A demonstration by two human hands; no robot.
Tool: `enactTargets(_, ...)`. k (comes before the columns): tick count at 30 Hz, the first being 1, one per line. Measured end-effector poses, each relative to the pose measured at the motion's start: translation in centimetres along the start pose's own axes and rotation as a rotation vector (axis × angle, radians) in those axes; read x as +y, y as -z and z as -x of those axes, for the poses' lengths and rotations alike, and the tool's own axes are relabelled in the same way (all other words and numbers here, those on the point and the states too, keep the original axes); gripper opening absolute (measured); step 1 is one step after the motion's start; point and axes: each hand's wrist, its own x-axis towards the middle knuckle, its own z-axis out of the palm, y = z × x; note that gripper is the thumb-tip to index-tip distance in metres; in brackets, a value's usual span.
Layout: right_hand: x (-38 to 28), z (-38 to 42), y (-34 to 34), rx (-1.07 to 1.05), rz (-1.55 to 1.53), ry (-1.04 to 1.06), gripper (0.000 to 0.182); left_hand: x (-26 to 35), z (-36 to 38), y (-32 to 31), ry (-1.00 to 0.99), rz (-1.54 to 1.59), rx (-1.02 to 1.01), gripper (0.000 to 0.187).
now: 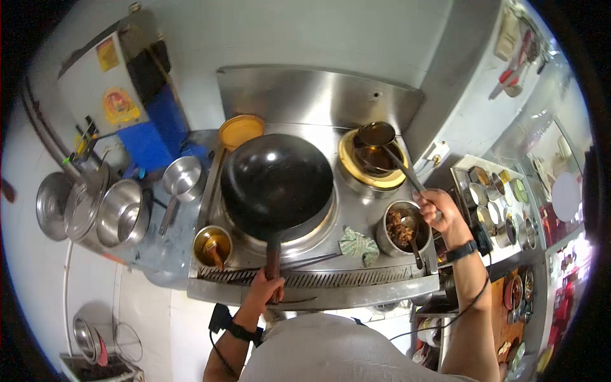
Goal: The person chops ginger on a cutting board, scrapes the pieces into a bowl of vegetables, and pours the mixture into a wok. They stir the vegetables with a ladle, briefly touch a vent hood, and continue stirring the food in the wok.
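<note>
My left hand (262, 290) is closed around the wooden handle (273, 258) of a black wok (277, 184), which sits tilted on the stove's round burner ring. The wok's inside looks shiny, with no food visible in it. My right hand (439, 209) grips the long handle of a metal ladle (375, 134). The ladle's bowl is above a yellow-rimmed pot (347, 167) with dark, glossy liquid inside. Near my right hand stands a steel pot (385, 240) of brown crumbly food, with a spoon (415, 245) in it.
A green patterned cloth (359, 246) and long chopsticks (312, 261) lie by the front grate. Left are a pot of yellowish liquid (198, 245), a saucepan (183, 177) and steel bowls (121, 213). An orange-yellow bowl (242, 130) stands behind the wok; several seasoning containers (490, 197) are right.
</note>
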Motion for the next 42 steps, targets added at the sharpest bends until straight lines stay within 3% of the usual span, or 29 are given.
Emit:
enactTargets(6, 2.0, 4.9, -4.4, -0.164, 0.067, 0.001, 0.014, -0.5, 0.2, 0.1, -0.032, -0.022, -0.006, 0.012)
enactTargets(10, 5.2, 4.3, -6.0, -0.268, -0.083, -0.171, 0.021, 0.3, 0.7, -0.6, -0.035, 0.019, 0.058, 0.015)
enactTargets(13, 7.7, 3.0, -7.2, -0.247, 0.038, -0.275, 0.023, 0.3, 0.6, -0.2, -0.020, 0.012, 0.043, 0.017)
enactTargets(15, 9.0, 2.9, -9.2, -0.234, 0.149, -0.263, 0.023, -0.6, -0.1, 0.2, -0.001, 0.091, -0.008, 0.033)
enactTargets(17, 10.1, 2.9, -10.3, -0.200, 0.496, -0.169, 0.030, -0.9, 0.0, 0.4, 0.003, 0.077, 0.003, 0.023)
enactTargets(19, 11.8, 0.8, -8.3, -0.212, 0.611, -0.108, 0.039, -0.7, -0.2, 0.0, 0.000, 0.057, -0.016, 0.017)
enactTargets(21, 11.8, 0.3, -8.1, -0.366, 1.329, 0.805, 0.046, 0.2, 0.3, -0.4, -0.011, 0.014, 0.059, 0.019)
enactTargets(25, 9.6, 3.7, -10.0, -0.149, 1.560, 0.632, 0.046, 0.0, 0.3, 0.0, 0.003, 0.037, 0.011, 0.023)
enactTargets(27, 10.3, 3.6, -9.5, -0.121, 1.560, 0.668, 0.045, 0.0, 0.3, 0.0, 0.014, 0.042, 0.012, 0.022)
enactTargets(29, 11.8, 2.5, -8.4, -0.128, 1.504, 0.673, 0.046, 0.1, 0.2, -0.2, 0.024, 0.044, 0.010, 0.021)
enactTargets(30, 12.6, 1.5, -7.8, -0.185, 1.445, 0.960, 0.039, 0.2, 0.4, -0.3, 0.009, 0.044, 0.013, 0.021)
enactTargets(31, 12.5, 1.1, -7.1, -0.174, 1.443, 0.961, 0.039, 0.3, 0.5, -0.3, -0.005, 0.043, 0.016, 0.021)
enactTargets(33, 10.7, 1.7, -8.5, -0.199, 0.285, -0.192, 0.030, 0.0, 0.0, -0.2, -0.004, 0.029, 0.008, 0.022)
enactTargets(34, 10.7, 2.0, -8.6, -0.204, 0.089, -0.197, 0.025, -0.1, 0.0, 0.0, 0.000, 0.022, 0.007, 0.023)
enactTargets(35, 10.4, 1.9, -8.0, -0.200, 0.081, -0.192, 0.025, -0.1, 0.0, 0.0, 0.002, 0.014, 0.002, 0.023)
enactTargets(38, 8.0, 1.5, -5.6, -0.417, -0.437, -0.338, 0.030, -0.2, 0.1, 0.2, 0.035, -0.008, -0.032, 0.027)
enactTargets(41, 5.2, 1.3, -3.6, -0.388, -0.479, -0.246, 0.027, -0.5, -0.3, 0.0, 0.031, 0.000, -0.032, 0.029)
enactTargets(42, 4.3, 1.2, -3.1, -0.254, -0.338, -0.122, 0.023, -0.3, -0.2, -0.1, 0.050, -0.010, 0.005, 0.028)
